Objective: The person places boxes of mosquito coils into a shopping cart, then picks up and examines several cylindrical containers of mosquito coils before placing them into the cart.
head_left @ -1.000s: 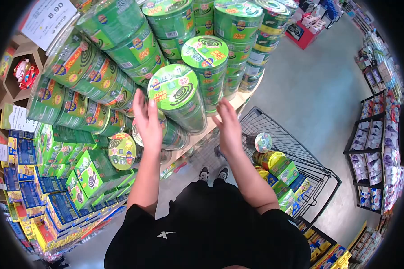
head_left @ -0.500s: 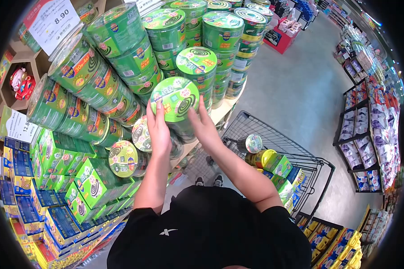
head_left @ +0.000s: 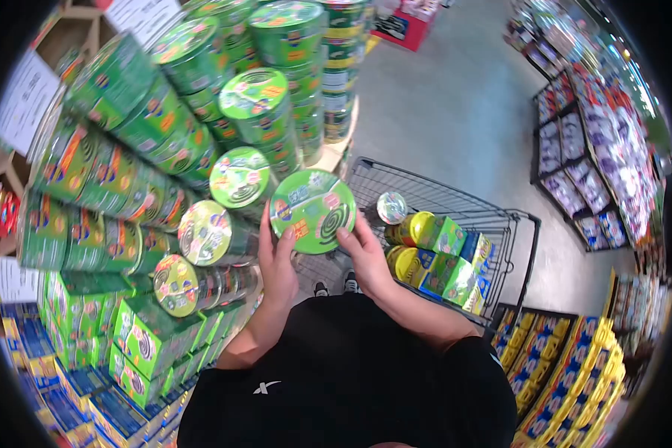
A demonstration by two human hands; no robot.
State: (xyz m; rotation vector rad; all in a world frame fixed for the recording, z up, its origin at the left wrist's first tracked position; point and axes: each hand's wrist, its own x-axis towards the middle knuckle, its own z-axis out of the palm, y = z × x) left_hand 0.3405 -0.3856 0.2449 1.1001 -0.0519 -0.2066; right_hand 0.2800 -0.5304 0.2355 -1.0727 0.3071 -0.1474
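Between my two hands is a round green tub of mosquito coils (head_left: 312,210), its lid with a dark spiral facing up toward me. My left hand (head_left: 278,257) grips its left side, thumb on the lid's edge. The right side is gripped by my right hand (head_left: 366,250), with that thumb also at the rim. Just left of the held tub stands a stack topped by another green tub (head_left: 240,178). Stacks with paler lids, such as one tub (head_left: 205,233) and a lower one (head_left: 176,285), are beside my left hand.
A black wire shopping cart (head_left: 440,183) stands to the right, holding yellow-lidded tubs (head_left: 407,263), green boxes (head_left: 449,278) and a clear-lidded container (head_left: 391,207). Green boxes (head_left: 143,336) and blue-yellow boxes (head_left: 119,414) are piled at lower left. Shelves (head_left: 575,157) stand across the aisle.
The held tub has come away from the display stacks, toward my body and the cart. Both hands now clasp it by its sides. The view has turned to the right.
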